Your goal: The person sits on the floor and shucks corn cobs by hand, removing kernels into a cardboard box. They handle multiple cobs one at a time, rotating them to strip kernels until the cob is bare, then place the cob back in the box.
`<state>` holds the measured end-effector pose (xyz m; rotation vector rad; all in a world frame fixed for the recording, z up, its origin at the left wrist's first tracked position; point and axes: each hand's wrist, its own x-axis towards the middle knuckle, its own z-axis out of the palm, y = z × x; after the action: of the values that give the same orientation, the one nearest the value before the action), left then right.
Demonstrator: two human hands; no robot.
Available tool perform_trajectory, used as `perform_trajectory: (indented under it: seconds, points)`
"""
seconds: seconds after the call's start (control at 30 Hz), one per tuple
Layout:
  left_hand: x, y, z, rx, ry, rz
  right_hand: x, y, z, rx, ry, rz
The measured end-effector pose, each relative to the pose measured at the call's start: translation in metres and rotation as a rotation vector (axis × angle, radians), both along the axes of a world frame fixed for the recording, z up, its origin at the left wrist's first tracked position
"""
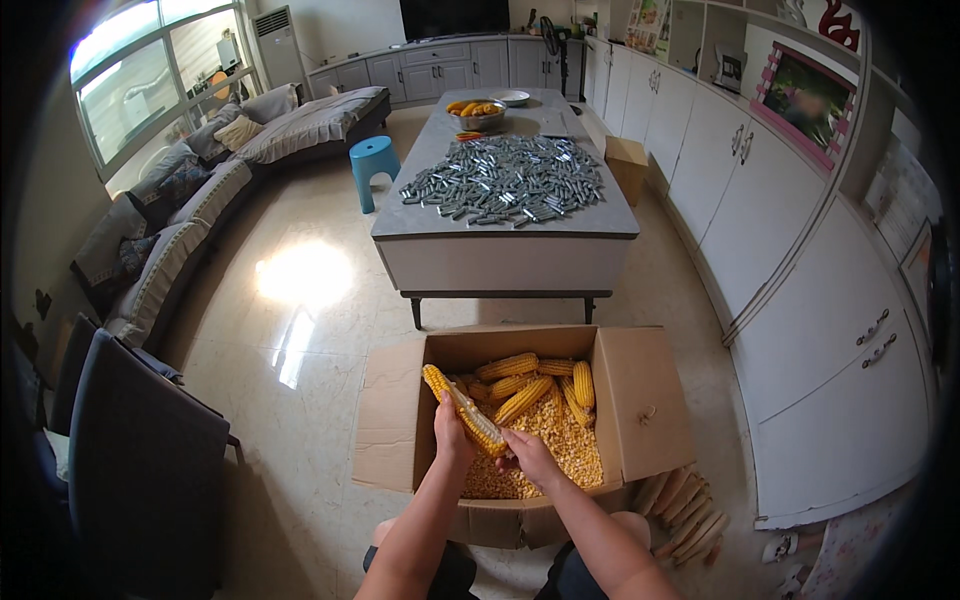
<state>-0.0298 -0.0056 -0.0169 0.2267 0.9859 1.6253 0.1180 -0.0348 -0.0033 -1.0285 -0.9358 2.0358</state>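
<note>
My left hand (451,432) is wrapped around a yellow ear of corn (465,408), tilted with its upper end to the left. A pale strip without kernels runs along its length. At the lower right end of the ear, my right hand (527,456) is closed with its fingers against the kernels; the fingertips are partly hidden. Both hands are above an open cardboard box (645,405). Loose corn kernels (562,458) cover the bottom of the box. Several whole ears of corn (523,400) lie on them toward the far side.
Several stripped cobs (690,515) lie on the floor to the right of the box. Beyond it, a grey table (420,218) bears many small metallic cylinders (510,180) and a bowl of corn (478,115). A blue stool (374,160) and dark chair (140,460) stand left.
</note>
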Motion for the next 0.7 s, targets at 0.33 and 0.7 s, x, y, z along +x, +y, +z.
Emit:
perform_trajectory:
  seconds: [0.33,0.7]
  points:
    - [0.003,-0.001,0.017,0.094,0.072,-0.063,-0.002,0.002,0.002,0.192,-0.177,0.011]
    - [0.018,-0.008,0.026,0.112,0.349,-0.268,0.002,0.003,-0.020,0.306,-0.494,-0.030]
